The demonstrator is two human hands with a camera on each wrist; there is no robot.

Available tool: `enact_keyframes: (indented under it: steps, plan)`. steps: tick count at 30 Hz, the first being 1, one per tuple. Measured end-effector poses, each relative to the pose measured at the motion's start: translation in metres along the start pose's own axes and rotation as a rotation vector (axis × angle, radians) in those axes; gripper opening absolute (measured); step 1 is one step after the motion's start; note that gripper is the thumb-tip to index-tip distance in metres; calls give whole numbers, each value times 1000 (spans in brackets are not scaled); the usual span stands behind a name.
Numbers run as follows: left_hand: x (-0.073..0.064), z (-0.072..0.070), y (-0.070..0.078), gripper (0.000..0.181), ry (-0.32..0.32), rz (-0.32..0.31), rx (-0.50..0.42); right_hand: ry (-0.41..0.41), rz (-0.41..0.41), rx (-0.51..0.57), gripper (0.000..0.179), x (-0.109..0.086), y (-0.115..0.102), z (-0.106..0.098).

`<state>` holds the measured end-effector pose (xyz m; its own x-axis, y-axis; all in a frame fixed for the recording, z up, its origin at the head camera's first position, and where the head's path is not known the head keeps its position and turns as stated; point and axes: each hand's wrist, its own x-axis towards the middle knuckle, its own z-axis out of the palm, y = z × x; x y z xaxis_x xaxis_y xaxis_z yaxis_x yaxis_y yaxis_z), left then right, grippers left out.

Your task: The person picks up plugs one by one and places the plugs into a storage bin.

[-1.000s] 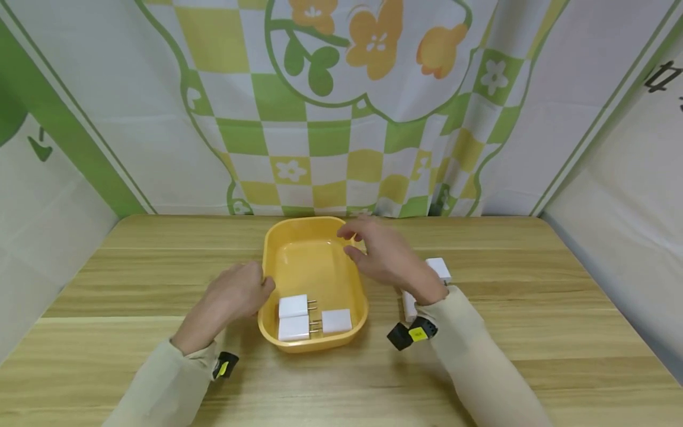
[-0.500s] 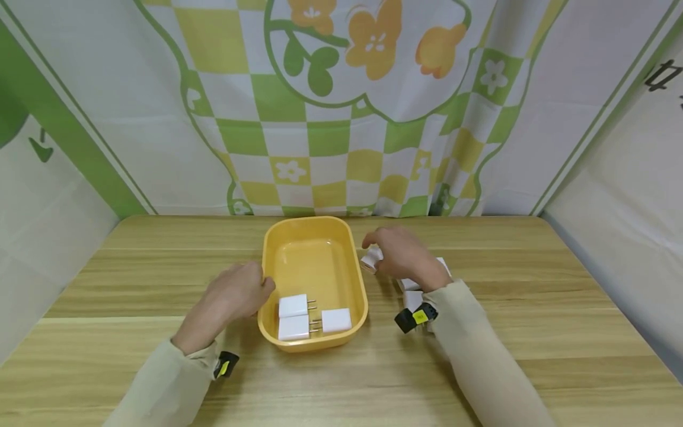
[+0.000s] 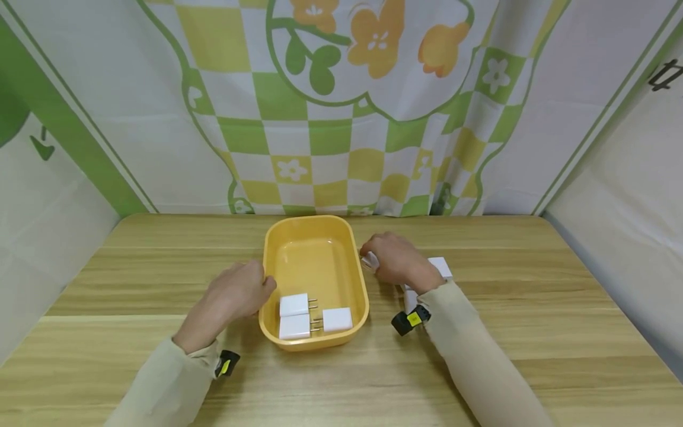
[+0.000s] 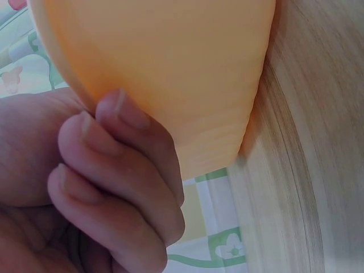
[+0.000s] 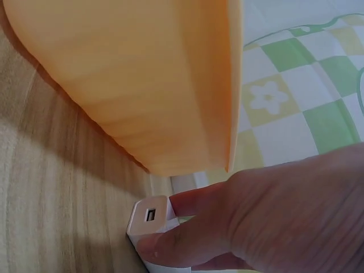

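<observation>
One white, box-shaped plastic charger: my right hand is pinching it just right of the yellow, rounded plastic tub.

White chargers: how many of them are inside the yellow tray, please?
3: one charger at the near left, another just behind it, a third at the near right.

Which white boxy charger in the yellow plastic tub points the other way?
The rightmost charger in the tub: its prongs point left; the other two chargers point right.

Wood-grain tabletop, checked floral curtain behind, pale cloth at right
</observation>
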<state>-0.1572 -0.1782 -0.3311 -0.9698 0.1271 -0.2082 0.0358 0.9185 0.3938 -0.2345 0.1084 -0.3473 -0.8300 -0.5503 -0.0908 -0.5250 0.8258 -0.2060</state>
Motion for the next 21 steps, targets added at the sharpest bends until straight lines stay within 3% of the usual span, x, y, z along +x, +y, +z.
enact_keyframes:
  steps: [11,21]
  plan:
    - [0,0,1,39,2,1,-3,5,-7,-66,39,-1,-4,1]
    - [-1,0,1,38,1,-8,-9,40,-38,-41,35,-4,1,-3]
